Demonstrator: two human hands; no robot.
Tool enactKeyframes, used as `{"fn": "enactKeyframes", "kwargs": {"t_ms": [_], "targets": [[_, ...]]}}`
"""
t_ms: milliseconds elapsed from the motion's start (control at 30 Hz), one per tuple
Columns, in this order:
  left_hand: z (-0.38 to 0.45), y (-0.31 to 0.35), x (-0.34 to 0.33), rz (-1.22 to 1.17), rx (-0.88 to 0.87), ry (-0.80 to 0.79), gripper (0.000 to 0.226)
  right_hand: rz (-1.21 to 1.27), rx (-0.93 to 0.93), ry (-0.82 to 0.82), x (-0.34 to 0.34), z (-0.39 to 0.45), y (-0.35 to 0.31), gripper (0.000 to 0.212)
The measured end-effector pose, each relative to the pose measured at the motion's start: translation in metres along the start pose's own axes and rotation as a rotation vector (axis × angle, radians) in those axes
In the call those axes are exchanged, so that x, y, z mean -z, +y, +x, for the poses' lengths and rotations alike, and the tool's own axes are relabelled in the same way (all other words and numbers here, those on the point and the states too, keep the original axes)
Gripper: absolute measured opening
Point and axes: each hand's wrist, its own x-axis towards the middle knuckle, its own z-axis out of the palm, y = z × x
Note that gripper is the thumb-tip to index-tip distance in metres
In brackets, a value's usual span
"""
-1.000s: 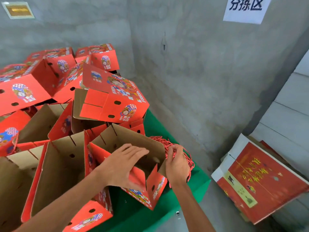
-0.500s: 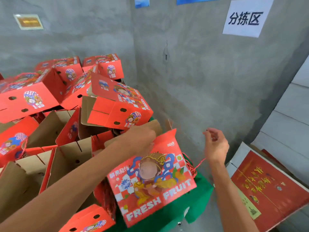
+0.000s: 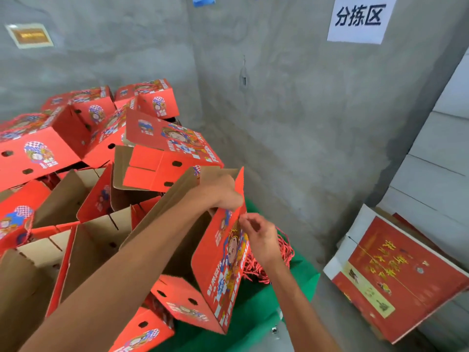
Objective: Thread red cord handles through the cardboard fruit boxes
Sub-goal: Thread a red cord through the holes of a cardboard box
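Red fruit box (image 3: pixel 223 270), flaps open, brown inside facing the camera, is held upright at the right edge of the green surface (image 3: pixel 286 298), printed side panel turned right. Left hand (image 3: pixel 218 191) grips the box's top edge, fingers curled over the cardboard. Right hand (image 3: pixel 258 237) sits against the upper part of the printed panel, thumb and fingers pinched together; whether a cord end is between them cannot be told. Bundle of red cord handles (image 3: pixel 284 252) lies on the surface just behind the right hand. Left: pile of matching red boxes (image 3: pixel 157 148), some open. Right: large flat red carton (image 3: pixel 396 275). White paper sign (image 3: pixel 357 19) on concrete wall.
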Motion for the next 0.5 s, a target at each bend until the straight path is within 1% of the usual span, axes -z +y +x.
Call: {"fn": "enactKeyframes", "kwargs": {"t_ms": [100, 200, 233, 267, 333, 367, 433, 500], "targets": [[0.013, -0.022, -0.02, -0.335, 0.103, -0.084, 0.014, -0.043, -0.011, -0.06, -0.008, -0.001, 0.008, 0.029], [0.018, -0.042, -0.045, -0.56, 0.175, -0.215, 0.018, -0.14, 0.011, -0.122, -0.013, -0.001, 0.012, 0.035], [0.019, -0.047, -0.053, -0.644, 0.202, -0.232, 0.019, -0.18, 0.02, -0.141, -0.015, 0.0, 0.012, 0.037], [0.019, -0.051, -0.059, -0.737, 0.226, -0.231, 0.019, -0.216, 0.021, -0.163, -0.016, 0.001, 0.012, 0.035], [0.02, -0.057, -0.069, -0.918, 0.263, -0.236, 0.02, -0.266, 0.001, -0.219, -0.018, 0.004, 0.01, 0.022], [0.02, -0.059, -0.071, -0.999, 0.278, -0.239, 0.029, -0.279, -0.008, -0.245, -0.019, 0.006, 0.01, 0.018], [0.022, -0.065, -0.077, -1.197, 0.275, -0.246, 0.057, -0.29, -0.019, -0.28, -0.019, 0.009, 0.01, 0.017], [0.019, -0.069, -0.083, -1.346, 0.234, -0.245, 0.073, -0.275, -0.043, -0.271, -0.018, 0.012, 0.009, 0.018]]}}
